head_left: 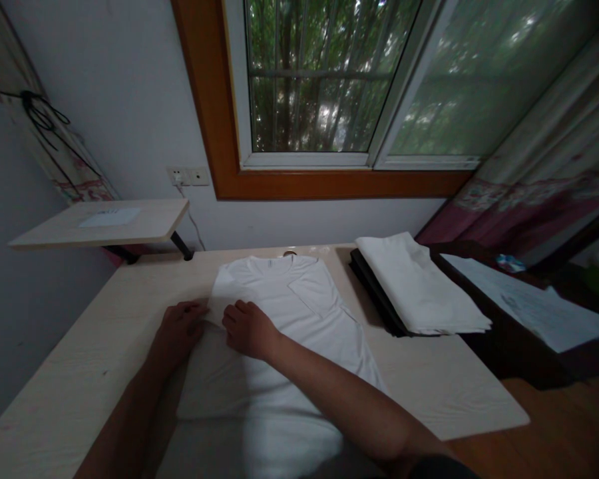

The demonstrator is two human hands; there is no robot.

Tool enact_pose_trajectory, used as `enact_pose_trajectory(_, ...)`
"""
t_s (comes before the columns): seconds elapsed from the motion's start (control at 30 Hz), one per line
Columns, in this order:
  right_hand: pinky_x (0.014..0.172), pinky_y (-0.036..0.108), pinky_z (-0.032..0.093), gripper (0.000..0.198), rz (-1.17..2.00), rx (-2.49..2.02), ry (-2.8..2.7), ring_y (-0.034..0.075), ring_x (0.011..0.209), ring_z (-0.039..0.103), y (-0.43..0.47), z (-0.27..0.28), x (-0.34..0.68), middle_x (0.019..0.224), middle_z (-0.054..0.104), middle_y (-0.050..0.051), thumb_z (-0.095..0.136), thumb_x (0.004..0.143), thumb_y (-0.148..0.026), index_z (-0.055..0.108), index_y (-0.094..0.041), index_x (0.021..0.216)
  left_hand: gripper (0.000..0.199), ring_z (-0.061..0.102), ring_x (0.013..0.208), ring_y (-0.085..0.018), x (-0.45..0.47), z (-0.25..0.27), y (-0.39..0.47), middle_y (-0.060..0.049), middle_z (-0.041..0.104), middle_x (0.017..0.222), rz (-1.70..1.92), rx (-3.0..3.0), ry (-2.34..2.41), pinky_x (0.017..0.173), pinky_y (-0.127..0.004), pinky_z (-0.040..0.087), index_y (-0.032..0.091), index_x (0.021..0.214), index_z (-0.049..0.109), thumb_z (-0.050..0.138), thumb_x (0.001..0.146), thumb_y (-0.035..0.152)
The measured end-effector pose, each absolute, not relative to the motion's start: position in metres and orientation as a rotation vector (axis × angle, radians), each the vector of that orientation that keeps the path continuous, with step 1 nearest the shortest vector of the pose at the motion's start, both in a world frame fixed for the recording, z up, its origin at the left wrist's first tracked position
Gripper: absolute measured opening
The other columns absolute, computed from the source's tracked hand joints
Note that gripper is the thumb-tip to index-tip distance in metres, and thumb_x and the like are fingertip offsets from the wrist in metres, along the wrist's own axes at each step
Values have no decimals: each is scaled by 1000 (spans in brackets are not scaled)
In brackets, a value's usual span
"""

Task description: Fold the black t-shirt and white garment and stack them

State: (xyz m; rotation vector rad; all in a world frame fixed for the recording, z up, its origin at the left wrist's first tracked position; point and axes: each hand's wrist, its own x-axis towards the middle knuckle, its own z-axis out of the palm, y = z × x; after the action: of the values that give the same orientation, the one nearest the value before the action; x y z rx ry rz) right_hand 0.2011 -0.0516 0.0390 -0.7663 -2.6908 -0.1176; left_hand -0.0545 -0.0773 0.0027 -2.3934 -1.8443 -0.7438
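A white T-shirt [304, 332] lies spread on the pale wooden table, its neckline towards the window wall. One sleeve is folded in across the front on the right. At the shirt's left edge, by the sleeve, my left hand [180, 331] has its fingers closed on the cloth. My right hand [249, 328] reaches across the shirt, fingers curled and pinching the fabric a little to the right of my left hand. My right forearm covers part of the shirt's lower body.
Folded white cloth [419, 286] rests on dark folded cloth [377, 296] at the table's [429, 379] right. A small raised shelf [104, 229] holding a paper stands back left. Papers [529, 303] lie on a dark surface farther right. A window and wall socket [188, 176] are behind.
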Motion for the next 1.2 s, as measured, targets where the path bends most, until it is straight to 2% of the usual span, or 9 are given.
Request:
enact_pose_trajectory(0.2, 85, 39, 45, 14, -68, -727, -2711, 26, 103, 54, -54, 36, 203, 110, 66, 10, 64, 92, -27, 64, -18, 102, 51, 55, 130, -30, -54, 4, -77, -8, 63, 140, -659, -2474, -1790, 114, -55, 39, 31, 132, 68, 55, 83, 21)
enact_pose_trajectory(0.37, 87, 39, 46, 14, -6, -724, -2704, 25, 103, 58, -56, 33, 206, 108, 68, 9, 62, 93, -26, 65, -18, 104, 51, 52, 137, -28, -56, 6, -79, -7, 60, 147, -631, -2543, -1682, 116, -53, 39, 30, 139, 63, 51, 89, 22)
enact_pose_trajectory(0.5, 93, 37, 47, 22, 125, -717, -2643, 23, 108, 62, -53, 35, 223, 112, 71, 9, 58, 97, -26, 66, -20, 116, 44, 51, 138, -28, -55, 8, -79, -6, 60, 148, -709, -2549, -1653, 117, -53, 40, 30, 139, 62, 49, 97, 30)
enact_pose_trajectory(0.67, 106, 39, 47, 36, 257, -876, -2457, 22, 122, 61, -34, 44, 272, 130, 69, 11, 54, 98, -24, 65, -21, 133, 42, 44, 146, -28, -48, 10, -70, -8, 57, 150, -796, -2513, -1663, 123, -54, 37, 26, 138, 62, 45, 102, 38)
enact_pose_trajectory(0.77, 116, 42, 42, 43, 214, -1118, -2358, 23, 133, 56, -17, 48, 309, 143, 62, 12, 50, 100, -26, 60, -20, 142, 45, 40, 150, -26, -38, 11, -59, -9, 54, 153, -786, -2511, -1652, 125, -52, 35, 24, 143, 56, 41, 103, 37)
enact_pose_trajectory(0.9, 124, 44, 33, 52, 104, -1408, -2280, 27, 147, 43, 5, 44, 353, 158, 47, 17, 42, 102, -29, 50, -11, 151, 50, 39, 151, -27, -12, 11, -41, -12, 48, 158, -724, -2524, -1635, 126, -49, 34, 19, 149, 48, 40, 102, 34)
enact_pose_trajectory(1.1, 127, 45, 25, 57, 55, -1658, -2257, 29, 154, 31, 20, 17, 391, 163, 37, 21, 40, 104, -33, 45, -5, 153, 55, 36, 153, -30, 43, 2, -4, -17, 46, 159, -658, -2512, -1698, 125, -49, 34, 12, 151, 45, 40, 100, 33)
enact_pose_trajectory(1.2, 127, 46, 23, 58, 46, -1720, -2274, 30, 155, 30, 21, 7, 396, 164, 35, 21, 39, 105, -37, 45, -5, 153, 56, 36, 152, -35, 58, -7, 16, -21, 48, 157, -662, -2394, -1805, 123, -55, 32, 10, 148, 47, 40, 100, 37)
